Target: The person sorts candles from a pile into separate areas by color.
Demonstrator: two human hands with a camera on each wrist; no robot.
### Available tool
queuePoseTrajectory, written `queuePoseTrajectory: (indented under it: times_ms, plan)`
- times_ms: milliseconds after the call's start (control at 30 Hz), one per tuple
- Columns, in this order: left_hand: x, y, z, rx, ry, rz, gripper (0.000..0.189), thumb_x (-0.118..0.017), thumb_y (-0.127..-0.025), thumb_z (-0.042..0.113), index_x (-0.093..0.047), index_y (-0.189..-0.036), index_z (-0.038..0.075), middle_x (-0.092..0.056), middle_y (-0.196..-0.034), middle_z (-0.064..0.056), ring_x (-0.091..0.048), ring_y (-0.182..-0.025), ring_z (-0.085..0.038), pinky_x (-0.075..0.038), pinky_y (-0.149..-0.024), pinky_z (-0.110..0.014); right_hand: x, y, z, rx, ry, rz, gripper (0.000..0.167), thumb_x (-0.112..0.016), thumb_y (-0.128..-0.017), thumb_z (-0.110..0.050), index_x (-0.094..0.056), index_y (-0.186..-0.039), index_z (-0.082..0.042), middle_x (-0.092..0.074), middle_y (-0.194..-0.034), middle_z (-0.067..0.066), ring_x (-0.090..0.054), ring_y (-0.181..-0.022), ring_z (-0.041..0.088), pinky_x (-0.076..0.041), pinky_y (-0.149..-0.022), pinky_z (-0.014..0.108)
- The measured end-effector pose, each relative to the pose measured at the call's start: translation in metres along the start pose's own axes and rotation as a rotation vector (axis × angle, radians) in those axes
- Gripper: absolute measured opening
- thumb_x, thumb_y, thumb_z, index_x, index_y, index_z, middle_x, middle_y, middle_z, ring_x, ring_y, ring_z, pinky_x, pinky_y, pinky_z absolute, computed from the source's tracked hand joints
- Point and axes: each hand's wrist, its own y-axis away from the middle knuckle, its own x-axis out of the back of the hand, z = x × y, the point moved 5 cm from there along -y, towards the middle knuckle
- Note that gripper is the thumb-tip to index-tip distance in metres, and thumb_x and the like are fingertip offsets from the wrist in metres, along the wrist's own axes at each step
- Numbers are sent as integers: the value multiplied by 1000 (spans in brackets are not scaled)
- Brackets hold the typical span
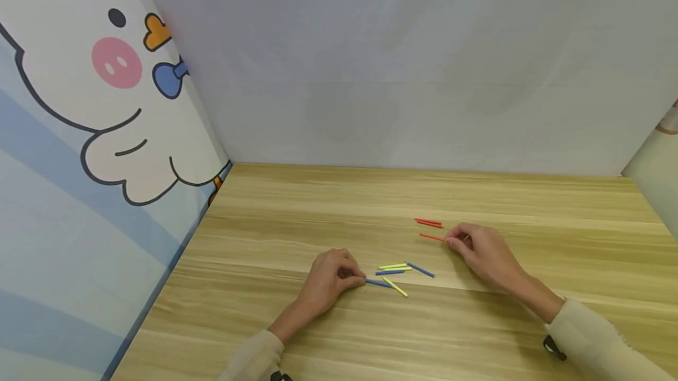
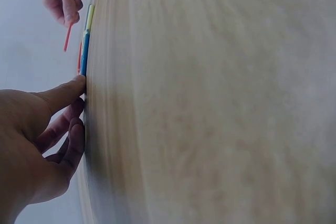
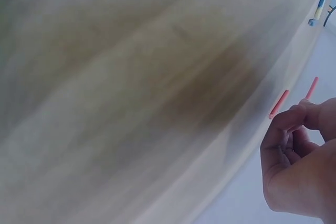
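Note:
My right hand [image 1: 484, 253] pinches one end of a thin red stick [image 1: 432, 237] between thumb and forefinger. In the right wrist view that red stick [image 3: 312, 87] points up from the fingertips, clear of the table. Just beyond it two red sticks [image 1: 429, 223] lie side by side on the wood. My left hand [image 1: 335, 278], low at the table, pinches the near end of a blue stick [image 1: 378, 282]. The far end of that blue stick meets a slanted yellow stick [image 1: 395, 287]. Close behind lie two yellow sticks [image 1: 393, 266] and two more blue sticks, one lengthwise [image 1: 389, 272] and one slanted [image 1: 421, 270].
The wood-grain table [image 1: 265, 210] extends around both hands. A pale grey cloth wall [image 1: 402, 75] rises at its back edge, and a cartoon-printed panel [image 1: 63, 192] stands along the left side.

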Motion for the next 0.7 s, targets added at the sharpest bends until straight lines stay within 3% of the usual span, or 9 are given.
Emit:
queuePoseTrajectory:
  times_ms: [700]
  plan:
    - [0, -1, -1, 1, -5, -6, 4, -88, -85, 19, -84, -84, 18, -69, -87, 10, -56, -78, -8, -45, -73, -24, 3, -10, 7, 30, -3, 50, 6, -73, -100, -12, -78, -100, -7, -75, -88, 1, -54, -68, 8, -44, -62, 26]
